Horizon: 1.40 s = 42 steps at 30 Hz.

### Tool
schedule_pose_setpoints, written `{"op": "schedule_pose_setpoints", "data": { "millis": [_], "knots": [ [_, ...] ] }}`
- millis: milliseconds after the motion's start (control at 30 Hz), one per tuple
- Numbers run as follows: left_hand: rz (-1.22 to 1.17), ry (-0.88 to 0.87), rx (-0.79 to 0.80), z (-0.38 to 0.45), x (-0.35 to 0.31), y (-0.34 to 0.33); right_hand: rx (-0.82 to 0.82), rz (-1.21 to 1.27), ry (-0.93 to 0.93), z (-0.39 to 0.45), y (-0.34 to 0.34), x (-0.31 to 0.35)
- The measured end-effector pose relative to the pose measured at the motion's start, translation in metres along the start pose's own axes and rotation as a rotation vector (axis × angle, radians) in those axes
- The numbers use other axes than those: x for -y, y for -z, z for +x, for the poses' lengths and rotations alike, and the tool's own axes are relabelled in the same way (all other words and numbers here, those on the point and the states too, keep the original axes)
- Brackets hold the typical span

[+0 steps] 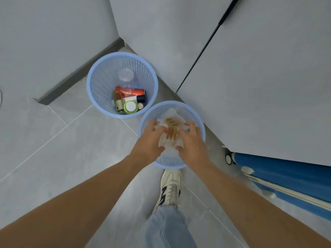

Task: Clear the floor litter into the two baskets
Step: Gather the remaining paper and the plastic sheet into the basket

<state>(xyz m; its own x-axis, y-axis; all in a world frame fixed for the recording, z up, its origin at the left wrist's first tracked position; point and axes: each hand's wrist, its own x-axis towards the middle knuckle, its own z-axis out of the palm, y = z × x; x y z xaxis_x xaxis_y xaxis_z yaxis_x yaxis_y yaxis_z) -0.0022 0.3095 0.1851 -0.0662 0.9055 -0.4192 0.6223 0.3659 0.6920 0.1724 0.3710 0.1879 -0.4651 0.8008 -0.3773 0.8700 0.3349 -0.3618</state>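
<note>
Two blue mesh baskets stand touching on the grey tiled floor (53, 140). Both hands hold a white tissue (171, 140) stained brown over the near basket (201, 122), at 6 o'clock from the picture's middle: the left hand (149, 142) grips its 9 o'clock edge with curled fingers, the right hand (190, 143) its 3 o'clock edge likewise. At 10 o'clock from it, the far basket (96, 83) contains a clear bottle (126, 76), a red tube (130, 91) and a green-rimmed jar (130, 106). One sneaker (170, 187) sits at 6 o'clock of the near basket.
</note>
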Motion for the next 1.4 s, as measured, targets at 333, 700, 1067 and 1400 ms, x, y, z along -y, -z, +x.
{"op": "schedule_pose_setpoints", "data": {
  "millis": [333,700,1067,1400],
  "knots": [
    [0.65,-0.095,0.016,0.048,0.026,-0.025,0.037,-0.239,0.008,0.032,-0.044,-0.01],
    [0.739,0.095,0.191,0.085,0.029,-0.071,0.165,-0.262,-0.018,0.06,-0.078,-0.01],
    [0.495,-0.273,-0.071,0.006,-0.002,0.007,-0.045,-0.123,-0.156,0.004,-0.002,0.041],
    [0.31,-0.081,-0.253,-0.151,-0.03,0.225,-0.155,0.015,0.089,-0.048,0.134,0.256]
  ]
}}
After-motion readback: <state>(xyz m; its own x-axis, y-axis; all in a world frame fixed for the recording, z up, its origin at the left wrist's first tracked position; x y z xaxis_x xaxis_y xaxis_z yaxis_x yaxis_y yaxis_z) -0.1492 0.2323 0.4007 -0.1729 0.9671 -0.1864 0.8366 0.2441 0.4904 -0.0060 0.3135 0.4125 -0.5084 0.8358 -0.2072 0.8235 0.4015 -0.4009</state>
